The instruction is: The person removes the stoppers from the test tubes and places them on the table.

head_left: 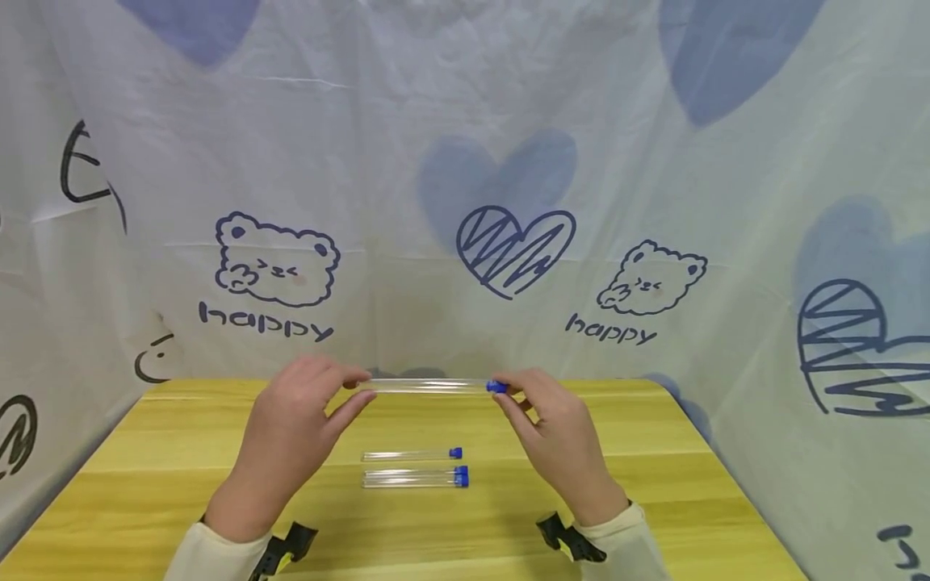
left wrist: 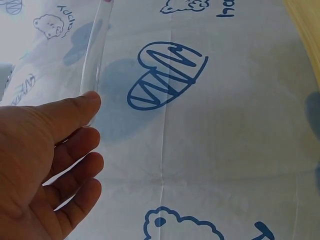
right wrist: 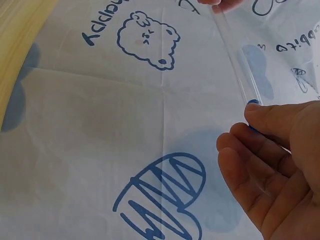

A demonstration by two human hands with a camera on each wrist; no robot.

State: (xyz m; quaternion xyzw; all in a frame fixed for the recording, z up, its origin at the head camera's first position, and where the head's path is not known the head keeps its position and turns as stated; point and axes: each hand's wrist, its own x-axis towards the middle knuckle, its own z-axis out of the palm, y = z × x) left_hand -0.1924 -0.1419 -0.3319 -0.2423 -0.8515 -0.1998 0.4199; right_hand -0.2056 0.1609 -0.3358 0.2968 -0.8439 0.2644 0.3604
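Note:
A clear test tube [head_left: 429,386] with a blue cap [head_left: 496,386] is held level above the far part of the table, between both hands. My left hand [head_left: 294,432] pinches its closed end between thumb and forefinger. At the other end, the thumb and forefinger of my right hand [head_left: 563,428] grip the blue cap, which is on the tube. In the right wrist view the cap is mostly covered by the fingertips. Nearer to me, several more capped test tubes [head_left: 410,479] lie side by side on the table, caps to the right.
The wooden table [head_left: 654,484] has its back edge against a hanging white cloth [head_left: 407,161] printed with hearts and bears. More cloth hangs at the left and right sides. A black wrist camera mount [head_left: 570,539] sits by each sleeve.

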